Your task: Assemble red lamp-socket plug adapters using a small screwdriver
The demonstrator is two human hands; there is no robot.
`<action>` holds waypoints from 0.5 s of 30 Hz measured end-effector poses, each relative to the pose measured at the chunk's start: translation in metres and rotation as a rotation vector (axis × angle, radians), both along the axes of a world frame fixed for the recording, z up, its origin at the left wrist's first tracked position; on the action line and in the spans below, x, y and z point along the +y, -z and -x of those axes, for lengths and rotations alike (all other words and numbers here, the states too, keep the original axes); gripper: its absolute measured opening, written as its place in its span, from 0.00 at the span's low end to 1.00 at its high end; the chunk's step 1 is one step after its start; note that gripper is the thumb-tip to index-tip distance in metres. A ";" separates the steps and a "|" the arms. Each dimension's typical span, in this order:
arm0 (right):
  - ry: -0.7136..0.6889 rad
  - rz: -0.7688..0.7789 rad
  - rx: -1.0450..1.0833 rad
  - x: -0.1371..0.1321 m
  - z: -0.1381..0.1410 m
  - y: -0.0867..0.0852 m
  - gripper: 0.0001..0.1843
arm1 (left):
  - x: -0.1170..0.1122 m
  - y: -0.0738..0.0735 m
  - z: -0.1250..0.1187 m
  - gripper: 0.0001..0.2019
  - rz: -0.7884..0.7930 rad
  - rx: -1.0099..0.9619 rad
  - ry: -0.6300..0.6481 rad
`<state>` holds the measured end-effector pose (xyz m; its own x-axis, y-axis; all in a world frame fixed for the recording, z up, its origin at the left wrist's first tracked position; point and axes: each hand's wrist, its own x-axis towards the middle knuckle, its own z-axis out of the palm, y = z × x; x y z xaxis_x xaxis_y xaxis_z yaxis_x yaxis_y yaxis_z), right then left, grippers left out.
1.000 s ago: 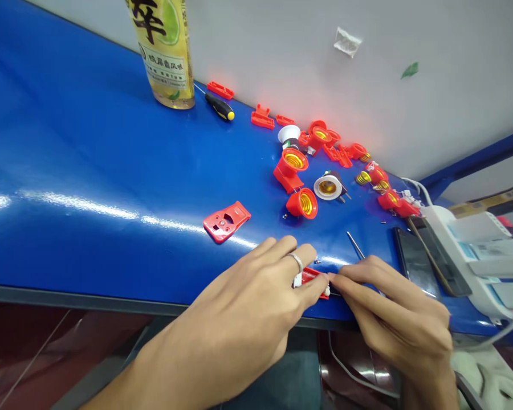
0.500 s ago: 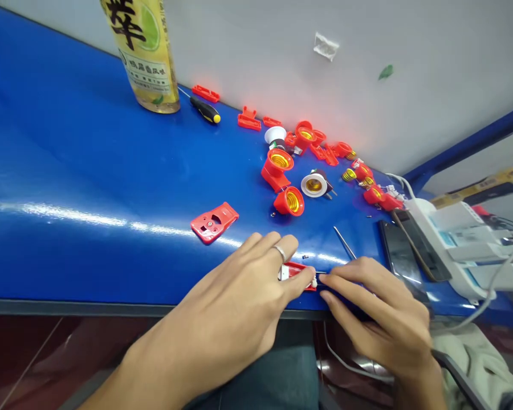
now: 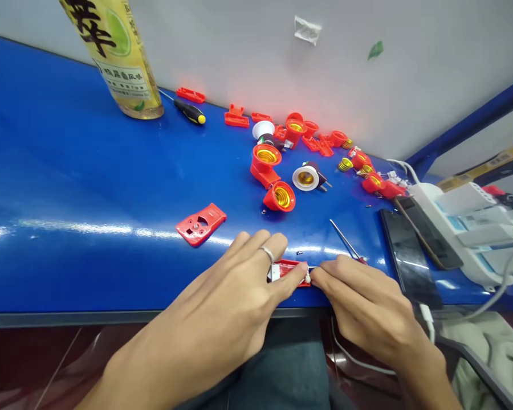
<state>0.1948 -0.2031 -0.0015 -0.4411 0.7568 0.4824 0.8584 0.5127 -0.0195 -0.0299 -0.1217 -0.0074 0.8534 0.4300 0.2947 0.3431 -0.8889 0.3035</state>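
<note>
**A:** What's on the blue tabletop (image 3: 68, 228)?

**B:** A flat red plastic housing (image 3: 288, 271), long axis running left to right along the front edge, pinned under the left hand (image 3: 209, 296).

**A:** And the right hand (image 3: 363, 310)?

**B:** Fingertips (image 3: 318, 276) close in at its right end, beside a small white part (image 3: 308, 278). Can't tell if they're gripping.

Drink bottle (image 3: 119, 57) was cut off by the top edge. Red plastic part (image 3: 288, 270) was partly hidden by the left hand (image 3: 205, 302) and right hand (image 3: 367, 307). Small dark speck (image 3: 300, 252) was too small to identify.
</note>
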 end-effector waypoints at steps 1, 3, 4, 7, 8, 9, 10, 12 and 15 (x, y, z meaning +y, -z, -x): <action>-0.016 0.013 -0.012 0.001 0.001 -0.002 0.16 | 0.000 0.000 0.000 0.27 0.001 -0.003 0.003; -0.044 0.053 -0.032 0.002 0.003 -0.007 0.16 | 0.000 0.000 0.000 0.28 0.004 -0.005 0.006; -0.054 0.070 -0.042 0.003 0.004 -0.010 0.16 | 0.001 0.000 -0.001 0.28 0.006 -0.001 0.007; -0.064 0.073 -0.068 0.005 0.004 -0.014 0.16 | 0.001 -0.001 0.000 0.28 0.006 -0.005 0.009; -0.058 0.075 -0.074 0.005 0.003 -0.014 0.16 | 0.001 0.000 0.000 0.27 0.003 -0.012 0.008; -0.049 0.074 -0.076 0.005 0.001 -0.014 0.15 | 0.001 0.000 0.000 0.27 0.001 -0.022 0.005; -0.035 0.067 -0.066 0.003 -0.001 -0.014 0.13 | 0.001 0.001 0.000 0.26 0.000 -0.038 0.003; 0.000 0.041 0.002 0.000 -0.006 -0.012 0.10 | 0.002 0.003 0.001 0.24 0.011 -0.067 -0.013; 0.077 -0.031 0.182 -0.006 -0.012 -0.008 0.13 | 0.003 0.005 -0.001 0.20 0.068 -0.088 -0.045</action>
<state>0.2073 -0.2095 0.0066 -0.2858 0.7682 0.5729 0.8786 0.4487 -0.1633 -0.0292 -0.1191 -0.0123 0.8046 0.4892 0.3367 0.3517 -0.8494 0.3935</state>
